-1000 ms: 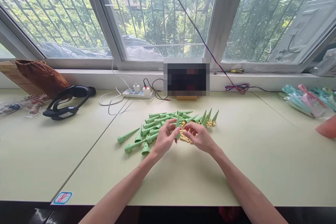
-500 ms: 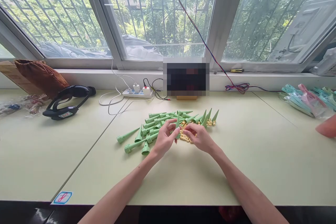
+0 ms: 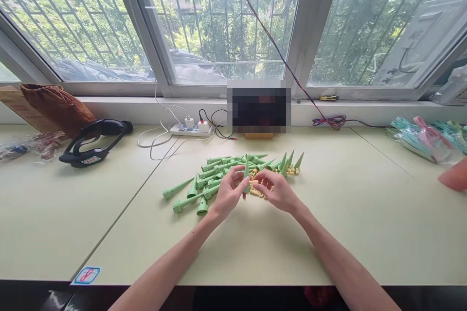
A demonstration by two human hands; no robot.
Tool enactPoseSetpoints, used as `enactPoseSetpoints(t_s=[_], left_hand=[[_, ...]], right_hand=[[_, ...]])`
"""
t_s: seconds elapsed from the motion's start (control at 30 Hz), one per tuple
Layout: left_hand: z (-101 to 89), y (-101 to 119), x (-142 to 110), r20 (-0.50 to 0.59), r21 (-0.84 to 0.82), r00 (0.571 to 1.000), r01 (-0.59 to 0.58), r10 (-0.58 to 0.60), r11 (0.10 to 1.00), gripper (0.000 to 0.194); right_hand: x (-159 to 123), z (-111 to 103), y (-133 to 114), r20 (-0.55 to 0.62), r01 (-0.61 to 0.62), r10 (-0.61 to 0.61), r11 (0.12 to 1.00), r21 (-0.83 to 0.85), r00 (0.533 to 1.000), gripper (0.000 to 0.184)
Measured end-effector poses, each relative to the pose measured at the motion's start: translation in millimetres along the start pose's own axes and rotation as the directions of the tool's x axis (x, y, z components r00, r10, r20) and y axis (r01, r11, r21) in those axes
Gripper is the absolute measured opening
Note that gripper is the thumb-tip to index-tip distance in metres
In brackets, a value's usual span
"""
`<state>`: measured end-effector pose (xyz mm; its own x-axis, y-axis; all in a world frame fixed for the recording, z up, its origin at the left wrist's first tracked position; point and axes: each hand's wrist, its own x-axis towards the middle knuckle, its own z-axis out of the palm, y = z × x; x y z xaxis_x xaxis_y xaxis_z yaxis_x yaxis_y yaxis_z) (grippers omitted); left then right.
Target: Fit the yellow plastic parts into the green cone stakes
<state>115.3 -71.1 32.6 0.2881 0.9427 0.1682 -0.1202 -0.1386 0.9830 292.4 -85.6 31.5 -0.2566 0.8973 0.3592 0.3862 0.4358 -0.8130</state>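
Observation:
My left hand (image 3: 230, 190) is closed around a hollow green plastic cone-shaped spike (image 3: 246, 167), held upright with its tip pointing up. Close beside it, the fingers of my right hand (image 3: 279, 190) are bent together near the lower part of the spike; what they pinch is too small to make out. Small yellow plastic pieces (image 3: 258, 192) lie in a heap behind and under my fingers, partly hidden. Many more green spikes (image 3: 189, 200) lie piled on the left and behind my hands. Several green spikes (image 3: 290, 159) stand upright at the heap's right, with yellow pieces by their bases.
On the pale green table (image 3: 365, 214), a black headset (image 3: 97, 143) and a brown pouch (image 3: 56, 104) sit at left. A white power strip (image 3: 192, 129) with cables lies at the back, near a blurred-out screen (image 3: 260, 109). Bagged teal and pink items (image 3: 419, 138) are at right.
My right hand's fingers have shifted slightly beside the upright spike. My left hand and the spike in it have hardly moved.

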Motion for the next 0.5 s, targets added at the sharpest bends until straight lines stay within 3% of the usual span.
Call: enactPoseSetpoints(t_s=[0.5], left_hand=[[-0.5, 0.1, -0.4, 0.010, 0.013, 1.000, -0.008, 0.007, 1.000, 0.037]], right_hand=[[1.0, -0.1, 2.3, 0.017, 0.032, -0.032, 0.999, -0.016, 0.999, 0.026]])
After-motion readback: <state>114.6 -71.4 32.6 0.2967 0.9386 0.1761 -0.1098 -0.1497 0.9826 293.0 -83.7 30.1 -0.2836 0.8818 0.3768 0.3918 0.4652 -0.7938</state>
